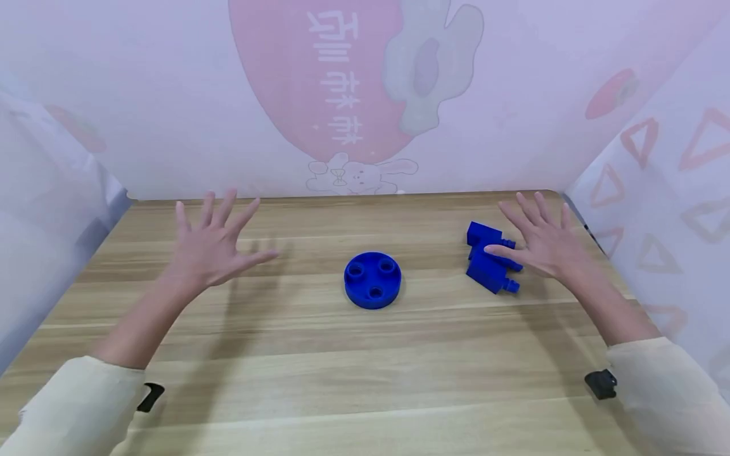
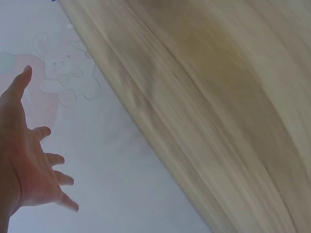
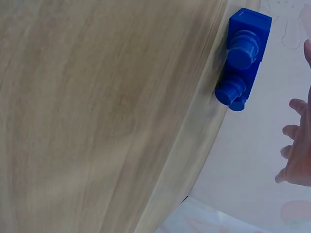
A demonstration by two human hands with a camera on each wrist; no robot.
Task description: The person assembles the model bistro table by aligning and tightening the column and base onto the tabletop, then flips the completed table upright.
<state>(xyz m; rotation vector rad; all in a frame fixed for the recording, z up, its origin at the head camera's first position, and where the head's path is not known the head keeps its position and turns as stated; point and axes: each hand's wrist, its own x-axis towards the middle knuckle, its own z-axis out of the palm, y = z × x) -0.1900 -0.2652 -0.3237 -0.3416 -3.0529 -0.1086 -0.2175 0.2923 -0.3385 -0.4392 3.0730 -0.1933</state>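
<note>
Both hands are raised above the table with fingers spread, holding nothing. My left hand (image 1: 208, 253) is over the left part of the table; in the left wrist view the palm of that hand (image 2: 31, 170) shows against the backdrop. My right hand (image 1: 547, 247) hovers by several blue blocks with round pegs (image 1: 487, 266), its thumb overlapping them in the head view. In the right wrist view these blue blocks (image 3: 250, 29) lie near the table edge, pegs toward the camera. Between the hands sits a round blue base (image 1: 372, 294) with three ringed sockets.
The wooden table (image 1: 353, 380) has its far edge against a printed backdrop (image 1: 171, 95). More patterned sheeting (image 1: 656, 190) hangs at the right side, and pale sheeting (image 1: 51, 190) at the left. A black wrist fitting (image 1: 601, 384) shows beside the right sleeve.
</note>
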